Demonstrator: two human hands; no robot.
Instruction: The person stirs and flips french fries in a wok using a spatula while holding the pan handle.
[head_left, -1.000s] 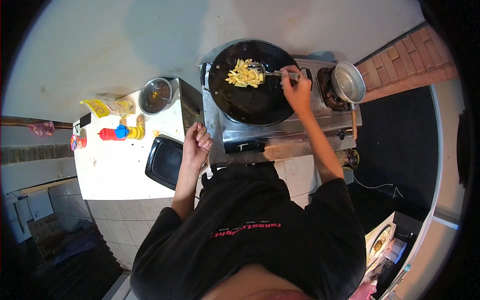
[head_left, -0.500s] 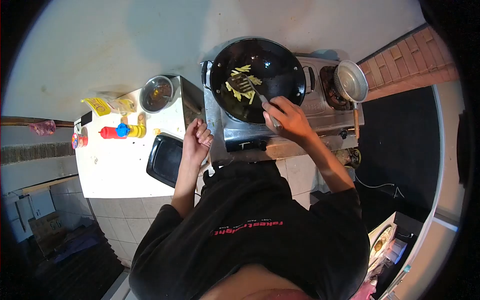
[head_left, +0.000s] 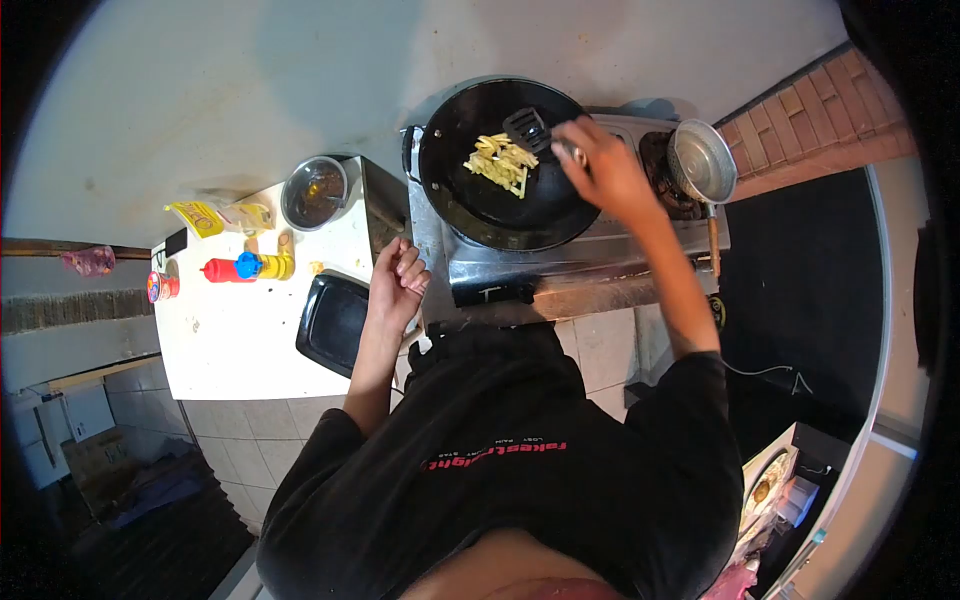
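My right hand (head_left: 605, 165) grips the handle of a slotted spatula (head_left: 527, 130) over the right part of a black wok (head_left: 510, 218). Yellow strips of food (head_left: 500, 163) lie in a loose pile in the wok, just left of and below the spatula's head. The wok rests on a metal gas stove (head_left: 470, 270). My left hand (head_left: 398, 285) hangs with curled fingers between the white table and the stove, beside a black square tray (head_left: 335, 322); nothing shows in it.
A dented metal pot (head_left: 700, 162) sits on the right burner, its handle towards me. On the white table (head_left: 225, 340) are a metal bowl (head_left: 314, 193), a yellow packet (head_left: 198, 217), a red bottle (head_left: 222, 270), a yellow bottle (head_left: 268, 265) and a small can (head_left: 160, 287).
The spatula has swung over the food and then up to the right, clear of it. The strips have spread and shifted. My right hand has moved up and right; my left hand has barely moved.
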